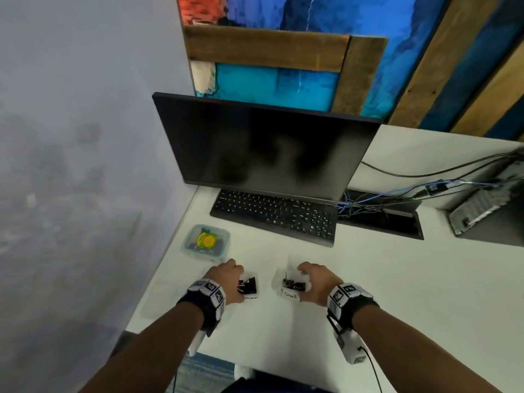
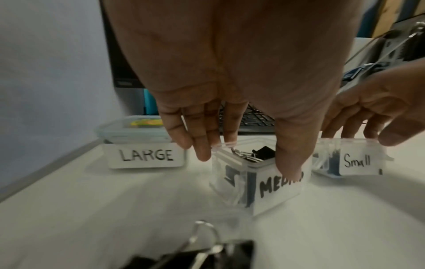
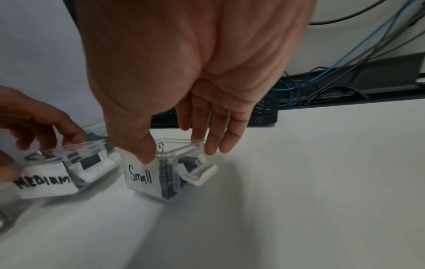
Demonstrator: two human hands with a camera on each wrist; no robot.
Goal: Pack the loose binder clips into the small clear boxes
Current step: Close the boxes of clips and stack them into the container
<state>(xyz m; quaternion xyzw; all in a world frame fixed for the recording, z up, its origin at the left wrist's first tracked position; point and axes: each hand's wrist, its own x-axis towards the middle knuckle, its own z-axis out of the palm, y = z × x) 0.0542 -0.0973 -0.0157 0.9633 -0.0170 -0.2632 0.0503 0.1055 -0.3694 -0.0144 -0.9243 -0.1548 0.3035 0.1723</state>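
Two small clear boxes stand open side by side near the desk's front edge. The box labelled MEDIUM (image 2: 273, 191) holds black binder clips (image 2: 260, 154); my left hand (image 2: 246, 163) grips it, thumb on the front wall and fingers over the far rim. The box labelled Small (image 3: 140, 180) holds small clips, and my right hand (image 3: 177, 149) pinches it the same way. In the head view the left hand (image 1: 236, 280) and right hand (image 1: 304, 282) sit over the medium box (image 1: 251, 296) and small box (image 1: 290, 295). Loose black clips (image 2: 207, 254) lie blurred below my left wrist.
A lidded clear box labelled LARGE (image 2: 147, 158) stands at the desk's left edge, behind the left hand. Further back are a black keyboard (image 1: 275, 214) and a dark monitor (image 1: 263, 148). Cables (image 1: 397, 191) and a cable slot lie at the right.
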